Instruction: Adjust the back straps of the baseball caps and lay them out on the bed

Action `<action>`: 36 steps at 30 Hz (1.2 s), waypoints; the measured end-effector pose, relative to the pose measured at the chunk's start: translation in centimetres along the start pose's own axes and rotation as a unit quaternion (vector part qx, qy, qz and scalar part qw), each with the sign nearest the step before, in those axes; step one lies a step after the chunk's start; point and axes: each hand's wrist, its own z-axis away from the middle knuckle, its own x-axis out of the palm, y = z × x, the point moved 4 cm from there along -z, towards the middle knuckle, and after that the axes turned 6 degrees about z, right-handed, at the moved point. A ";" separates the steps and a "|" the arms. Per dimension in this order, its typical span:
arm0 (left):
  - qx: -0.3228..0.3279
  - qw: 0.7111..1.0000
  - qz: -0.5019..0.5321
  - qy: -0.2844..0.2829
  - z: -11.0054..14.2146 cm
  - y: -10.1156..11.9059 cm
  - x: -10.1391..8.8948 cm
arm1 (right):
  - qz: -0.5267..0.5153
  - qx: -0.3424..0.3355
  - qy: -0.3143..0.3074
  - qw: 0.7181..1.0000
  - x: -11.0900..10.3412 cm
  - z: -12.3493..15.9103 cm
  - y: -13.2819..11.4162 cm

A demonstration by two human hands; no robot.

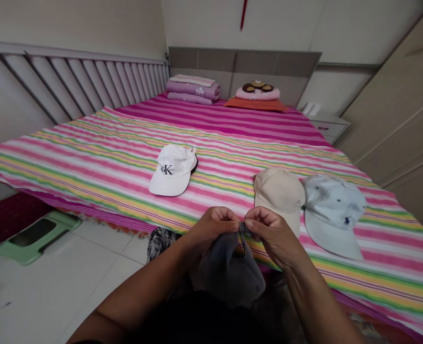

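My left hand (213,229) and my right hand (270,234) meet in front of me, both pinched on the back strap of a dark grey cap (233,274) that hangs below them. Just beyond my right hand a beige cap (279,191) lies on the striped bed (107,153). A pale blue cap (333,210) lies touching its right side. Farther left on the bed sits a white cap (173,169) with a black logo.
Folded purple blankets (193,89) and an orange pillow with a toy-print cushion (256,98) lie at the headboard. A green plastic stool (35,236) stands on the tiled floor at left. A nightstand (328,125) and wardrobe doors (405,105) are at right.
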 end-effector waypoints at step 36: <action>-0.016 0.990 0.130 -0.042 -0.1 -0.5 0.1 | 0.313 -0.278 0.078 0.905 1.8 2.5 -1.1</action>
